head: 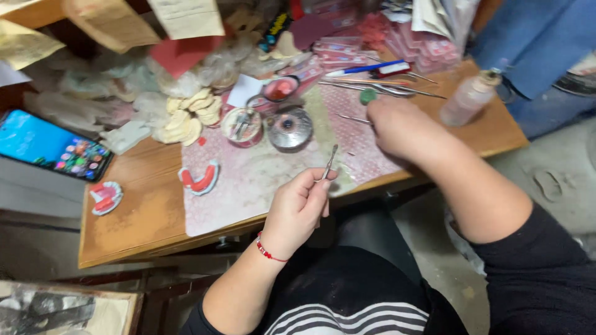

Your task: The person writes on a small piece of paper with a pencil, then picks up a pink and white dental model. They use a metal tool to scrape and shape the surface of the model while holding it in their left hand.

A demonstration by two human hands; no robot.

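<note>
Thin metal hand tool [329,162]: slim, silvery, tilted upright, tip up, near centre over pink mat. Green-capped metal tool [367,97]: far right, among laid-out instruments.

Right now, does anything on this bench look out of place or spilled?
Pale dust coats the pink mat and the wooden bench. A smartphone with its screen lit lies at the bench's left edge. Nothing looks tipped or broken.

Right hand [397,127] blurred, its grip hidden.
</note>
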